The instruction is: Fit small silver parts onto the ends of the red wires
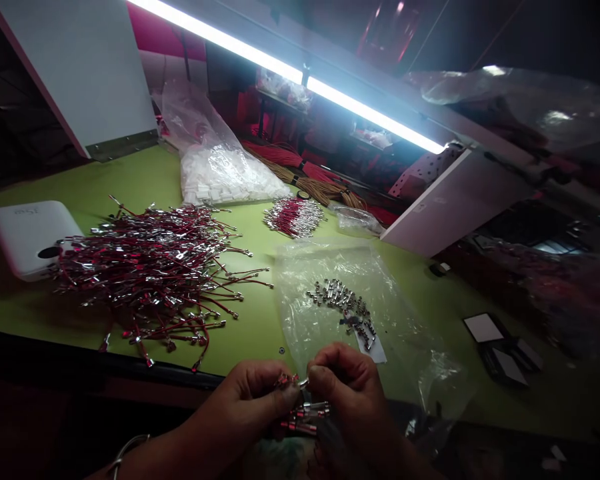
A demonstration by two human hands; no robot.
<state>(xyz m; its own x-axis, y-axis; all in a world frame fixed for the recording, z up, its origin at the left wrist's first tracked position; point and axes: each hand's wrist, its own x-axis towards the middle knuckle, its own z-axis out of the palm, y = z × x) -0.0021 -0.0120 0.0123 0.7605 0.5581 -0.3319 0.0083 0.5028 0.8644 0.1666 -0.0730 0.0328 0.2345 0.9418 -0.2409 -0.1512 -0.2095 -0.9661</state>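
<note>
Left hand (257, 393), right hand (347, 383) — slim pieces (314, 408), silvery, red-tinged.

Beyond the left hand (257, 395), wire pile (160, 260) and plastic sheet (297, 283) leave narrow room

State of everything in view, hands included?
Left hand: closed on metal-ended red parts
Right hand: pinching small metal piece
Light tubes: lit
Plastic sheet: spread, metal parts scattered on it
Red wire pile: loose, tangled
Bag of white pieces: filled, sealing unclear
</note>
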